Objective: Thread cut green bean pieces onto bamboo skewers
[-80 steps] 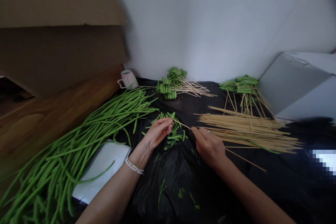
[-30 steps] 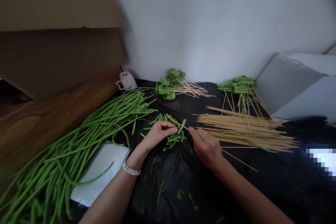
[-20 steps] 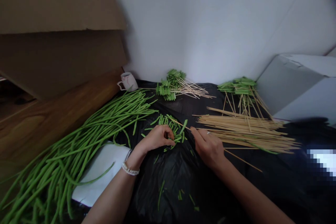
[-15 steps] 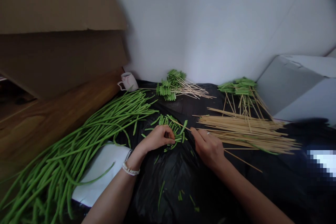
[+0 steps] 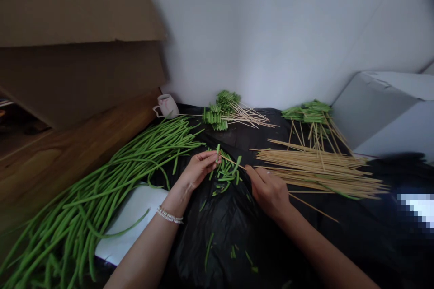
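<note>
My right hand [image 5: 267, 188] is closed around a thin wooden skewer [image 5: 232, 160] that points up and to the left. One cut piece of green bean [image 5: 238, 162] sits across the skewer, close to that hand. Between its thumb and fingers, my left hand [image 5: 201, 167] pinches another short bean piece [image 5: 218, 149] at the skewer's far tip. Whether the tip has pierced this piece I cannot tell. Loose cut bean pieces [image 5: 225, 175] lie in a small heap below the skewer, on black plastic sheeting [image 5: 217, 226].
Long green beans [image 5: 111, 180] spread along the left, partly over a white sheet [image 5: 135, 216]. Bare skewers [image 5: 322, 169] lie at right. Threaded bean skewers [image 5: 217, 115] rest at the back, more [image 5: 312, 112] near a white box [image 5: 389, 104]. A mug [image 5: 167, 106] and cardboard box [image 5: 84, 67] stand left.
My left hand has risen from the loose pieces to the skewer's tip with a bean piece in its fingers. My right hand has hardly moved.
</note>
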Motion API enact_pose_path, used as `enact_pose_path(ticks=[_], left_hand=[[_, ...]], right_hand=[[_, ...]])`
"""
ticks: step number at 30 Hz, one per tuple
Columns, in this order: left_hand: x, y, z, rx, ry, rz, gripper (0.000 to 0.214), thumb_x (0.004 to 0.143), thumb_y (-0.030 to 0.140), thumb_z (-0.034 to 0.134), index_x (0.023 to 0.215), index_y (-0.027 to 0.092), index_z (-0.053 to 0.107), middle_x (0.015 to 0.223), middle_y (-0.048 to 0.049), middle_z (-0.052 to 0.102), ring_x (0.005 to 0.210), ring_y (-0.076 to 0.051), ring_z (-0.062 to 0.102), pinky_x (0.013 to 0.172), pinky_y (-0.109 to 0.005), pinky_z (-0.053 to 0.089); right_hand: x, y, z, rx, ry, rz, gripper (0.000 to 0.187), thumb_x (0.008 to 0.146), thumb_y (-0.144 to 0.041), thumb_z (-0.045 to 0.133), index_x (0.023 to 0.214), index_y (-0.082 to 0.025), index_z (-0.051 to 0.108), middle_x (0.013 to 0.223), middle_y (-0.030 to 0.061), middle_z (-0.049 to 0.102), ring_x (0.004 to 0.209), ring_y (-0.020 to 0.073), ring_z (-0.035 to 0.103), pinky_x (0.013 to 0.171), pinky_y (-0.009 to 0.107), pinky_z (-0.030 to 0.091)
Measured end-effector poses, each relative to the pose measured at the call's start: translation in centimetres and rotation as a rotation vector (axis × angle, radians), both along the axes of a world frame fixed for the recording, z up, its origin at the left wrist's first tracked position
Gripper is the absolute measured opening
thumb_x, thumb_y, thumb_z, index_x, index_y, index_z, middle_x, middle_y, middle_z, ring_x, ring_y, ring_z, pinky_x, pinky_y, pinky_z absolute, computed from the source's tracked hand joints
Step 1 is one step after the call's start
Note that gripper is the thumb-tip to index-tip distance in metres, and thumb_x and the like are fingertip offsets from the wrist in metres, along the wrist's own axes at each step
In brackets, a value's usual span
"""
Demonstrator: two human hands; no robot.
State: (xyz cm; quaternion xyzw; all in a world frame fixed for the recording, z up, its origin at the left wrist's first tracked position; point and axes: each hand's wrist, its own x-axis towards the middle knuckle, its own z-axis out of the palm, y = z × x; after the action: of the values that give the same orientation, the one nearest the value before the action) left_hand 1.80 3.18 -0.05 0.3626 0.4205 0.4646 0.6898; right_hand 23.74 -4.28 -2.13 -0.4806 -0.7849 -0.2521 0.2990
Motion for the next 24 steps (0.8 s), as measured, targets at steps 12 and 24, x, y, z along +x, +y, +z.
enact_pose_path(ticks=[12,24], left_hand=[[-0.01,-0.3,0.21,-0.047,-0.13,-0.106,0.033,0.069,0.018,0.08,0.1,0.01,0.072,0.082,-0.0067,0.07,0.069,-0.009,0.063,0.065,-0.017,0.05],[0.12,-0.14,-0.17,-0.056,-0.135,-0.04,0.025,0.067,0.016,0.081,0.09,0.01,0.072,0.085,-0.0088,0.072,0.073,-0.011,0.066,0.063,-0.017,0.051]], right_hand=[[0.12,0.14,-0.32,-0.017,0.012,-0.006,0.031,0.087,-0.01,0.046,0.111,-0.013,0.064,0.074,0.0016,0.06,0.063,0.011,0.049,0.057,0.027,0.032],[-0.02,0.03,-0.07,-0.021,0.01,-0.005,0.03,0.087,-0.01,0.047,0.111,-0.014,0.064,0.073,0.0012,0.06,0.063,0.0112,0.05,0.056,0.028,0.031]])
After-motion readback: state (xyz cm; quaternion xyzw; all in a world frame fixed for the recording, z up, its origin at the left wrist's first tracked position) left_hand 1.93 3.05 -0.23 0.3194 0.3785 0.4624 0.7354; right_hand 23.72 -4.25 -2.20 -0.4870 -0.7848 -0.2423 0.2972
